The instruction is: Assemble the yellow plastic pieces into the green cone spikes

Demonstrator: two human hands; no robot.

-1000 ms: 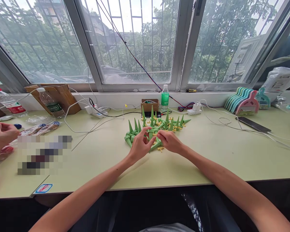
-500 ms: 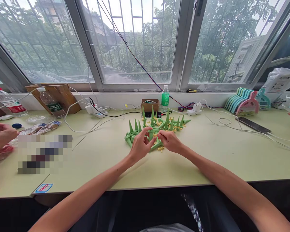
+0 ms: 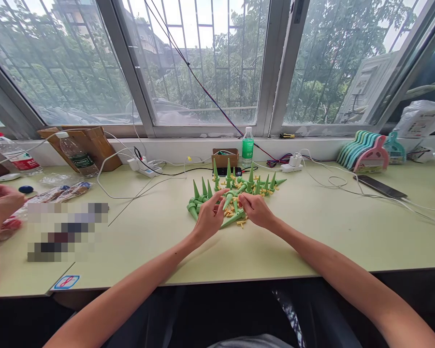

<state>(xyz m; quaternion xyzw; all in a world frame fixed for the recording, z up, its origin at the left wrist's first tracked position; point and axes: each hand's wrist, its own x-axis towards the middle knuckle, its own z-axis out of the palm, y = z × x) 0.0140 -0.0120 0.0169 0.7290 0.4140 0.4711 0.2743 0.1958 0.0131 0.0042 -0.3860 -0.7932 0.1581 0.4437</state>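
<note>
My left hand [image 3: 210,215] grips a green plastic watering spike [image 3: 228,199] between thumb and fingers, its narrow end tilted down toward me. Close on its right, my right hand [image 3: 256,210] is closed in a pinch. Whatever lies between those fingertips is hidden. Around and behind both hands spreads a pile of similar green spikes [image 3: 252,178], several upright and others lying flat. Small yellow T-shaped plastic pieces [image 3: 241,224] lie among them on the pale green table [image 3: 311,237].
Behind the pile stand a small brown box [image 3: 225,158] and a green-labelled bottle [image 3: 247,147]. A phone [image 3: 380,186], cables and colourful dustpan-shaped items [image 3: 368,152] are at right. Another person's hand [image 3: 2,203] is at far left, near plastic-wrapped items [image 3: 67,192] and bottles [image 3: 78,157].
The green spike in my left hand has turned from upright to tilted. My right hand has shifted slightly right. At the right edge, another person's hand appeared and left view.
</note>
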